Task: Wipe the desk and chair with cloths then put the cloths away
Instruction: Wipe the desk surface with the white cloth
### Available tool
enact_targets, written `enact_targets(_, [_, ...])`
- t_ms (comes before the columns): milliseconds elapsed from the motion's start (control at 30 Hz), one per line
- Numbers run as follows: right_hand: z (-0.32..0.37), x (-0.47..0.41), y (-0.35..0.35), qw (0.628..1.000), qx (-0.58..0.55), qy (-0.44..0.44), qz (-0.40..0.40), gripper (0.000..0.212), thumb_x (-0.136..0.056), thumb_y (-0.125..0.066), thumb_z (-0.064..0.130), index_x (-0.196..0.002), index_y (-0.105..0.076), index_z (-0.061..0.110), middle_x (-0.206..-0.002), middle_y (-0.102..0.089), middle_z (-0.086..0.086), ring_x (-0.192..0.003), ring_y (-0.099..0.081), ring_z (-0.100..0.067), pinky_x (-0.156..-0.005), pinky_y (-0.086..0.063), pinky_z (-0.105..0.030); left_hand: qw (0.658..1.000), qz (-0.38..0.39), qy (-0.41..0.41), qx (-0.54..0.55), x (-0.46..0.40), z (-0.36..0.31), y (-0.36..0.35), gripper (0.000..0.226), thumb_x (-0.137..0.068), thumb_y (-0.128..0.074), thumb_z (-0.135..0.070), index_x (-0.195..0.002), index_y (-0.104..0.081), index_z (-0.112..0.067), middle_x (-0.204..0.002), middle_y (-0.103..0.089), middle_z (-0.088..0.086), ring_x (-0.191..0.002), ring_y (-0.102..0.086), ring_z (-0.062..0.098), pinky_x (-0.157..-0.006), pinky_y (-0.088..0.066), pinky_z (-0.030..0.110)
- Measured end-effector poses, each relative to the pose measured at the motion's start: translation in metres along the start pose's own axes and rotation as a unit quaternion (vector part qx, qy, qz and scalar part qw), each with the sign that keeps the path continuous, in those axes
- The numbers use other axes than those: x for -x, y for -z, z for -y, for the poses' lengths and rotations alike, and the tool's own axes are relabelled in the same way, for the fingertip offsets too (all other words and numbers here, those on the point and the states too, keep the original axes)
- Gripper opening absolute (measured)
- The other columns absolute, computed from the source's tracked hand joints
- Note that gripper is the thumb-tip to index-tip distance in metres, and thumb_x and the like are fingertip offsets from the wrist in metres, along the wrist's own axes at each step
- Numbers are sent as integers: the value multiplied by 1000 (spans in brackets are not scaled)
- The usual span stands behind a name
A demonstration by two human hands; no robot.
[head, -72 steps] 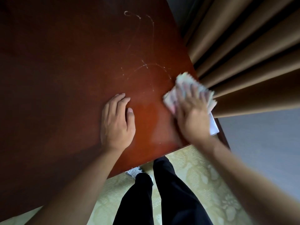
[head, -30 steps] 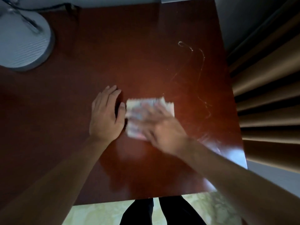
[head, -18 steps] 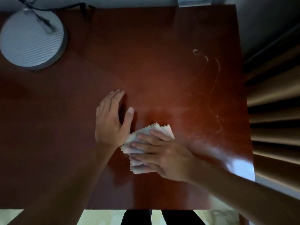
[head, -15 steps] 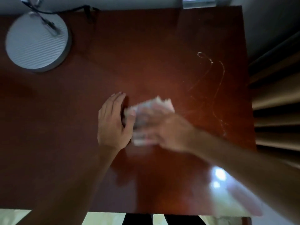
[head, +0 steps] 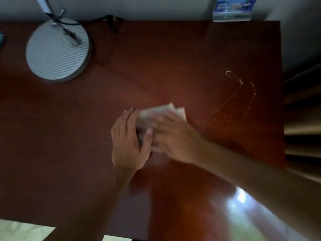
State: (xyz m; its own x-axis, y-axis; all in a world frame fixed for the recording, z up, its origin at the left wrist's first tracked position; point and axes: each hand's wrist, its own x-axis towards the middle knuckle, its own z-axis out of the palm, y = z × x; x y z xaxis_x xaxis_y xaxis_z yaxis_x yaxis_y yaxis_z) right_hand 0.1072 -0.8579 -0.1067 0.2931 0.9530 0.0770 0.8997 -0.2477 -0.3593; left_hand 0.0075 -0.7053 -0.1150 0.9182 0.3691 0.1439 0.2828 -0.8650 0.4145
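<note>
While the right hand (head: 173, 138) is smeared by motion blur, it appears to be pressed flat on a pale folded cloth (head: 165, 110), largely hidden beneath it, mid-way across the reddish-brown wooden desk (head: 156, 66). The left hand (head: 129, 145) is laid flat alongside, fingers straight, holding nothing.

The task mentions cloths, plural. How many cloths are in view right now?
1: a folded cloth mid-desk, pressed under the right hand, beside the left hand. Others may lie out of frame.
</note>
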Motion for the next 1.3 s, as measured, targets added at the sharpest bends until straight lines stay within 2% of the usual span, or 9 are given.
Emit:
enact_targets(167, [-88, -80, 29, 976, 1, -212, -43, 47, -104, -34, 32, -151, -37, 28, -159, -31, 0, -150, -16, -24, -120, -7, -47, 1000, -8, 11, 10, 0, -6, 0, 65, -99, -35, -50, -141, -46, -3, -145, -48, 15, -139, -41, 30, -115, -31, 43])
enact_targets(300, [-32, -46, 9, 987, 3, -144, -69, 48, -101, -33, 33, -146, -44, 23, -156, -38, -3, -148, -22, -28, -119, -14, -56, 1000, -15, 3, 2, 1, -2, 0, 63, -99, -36, -48, -140, -48, -2, -144, -49, 16, -138, -42, 30, -114, -31, 41])
enact_targets(433, [-2, 5, 6, 999, 4, -49, 2, 45, -102, -34, 43, -139, -54, 29, -153, -42, 2, -147, -28, -22, -120, -19, -50, 1000, -19, 0, 9, 1, -5, -2, 61, -97, -40, -47, -136, -51, -2, -141, -52, 16, -135, -44, 31, -112, -34, 46])
enact_targets(533, [-55, -42, 28, 995, 21, -102, -2, 41, -101, -42, 35, -136, -57, 21, -148, -49, -7, -141, -37, -29, -115, -18, -45, 1000, -18, -3, 2, -1, -7, -1, 58, -98, -42, -45, -136, -53, -2, -140, -52, 18, -135, -44, 33, -112, -34, 49])
enact_targets(667, [-106, -103, 33, 966, 55, -245, -64, 56, -99, -24, 41, -149, -40, 21, -154, -39, -10, -146, -26, -34, -115, -18, -54, 1000, 7, 4, 8, 1, -3, 0, 57, -98, -43, -42, -138, -51, -4, -143, -50, 17, -138, -40, 31, -116, -29, 48])
enact_targets(900, [22, -49, -18, 982, 68, -170, -45, 53, -101, -28, 32, -151, -35, 15, -158, -30, -9, -149, -20, -31, -118, -19, -57, 994, 16, 20, 105, -1, 0, 7, 51, -99, -37, -36, -137, -51, -4, -131, -53, 19, -124, -48, 34, -110, -34, 49])
enact_targets(1133, [-39, -155, 2, 967, 62, -239, -57, 53, -100, -25, 36, -149, -41, 21, -156, -38, -6, -147, -24, -32, -116, -14, -51, 986, -31, 70, 145, -5, 54, 36, 38, -91, -50, -23, -126, -60, -11, -131, -53, 12, -121, -49, 26, -108, -35, 40])
enact_targets(1200, [10, -164, -21, 965, 51, -248, -64, 53, -97, -29, 28, -142, -49, 12, -150, -45, -14, -141, -33, -36, -115, -17, -48, 987, -65, 97, 111, -6, 93, 48, 37, -91, -50, -23, -124, -61, -11, -130, -55, 13, -121, -50, 27, -107, -35, 41])
enact_targets(1300, [134, -104, -57, 994, -9, -105, -18, 42, -100, -36, 25, -135, -58, 16, -150, -46, -8, -144, -34, -30, -116, -25, -53, 990, -76, 100, 66, 6, 134, 63, 36, -94, -49, -21, -125, -61, -9, -133, -54, 12, -126, -48, 25, -109, -33, 40])
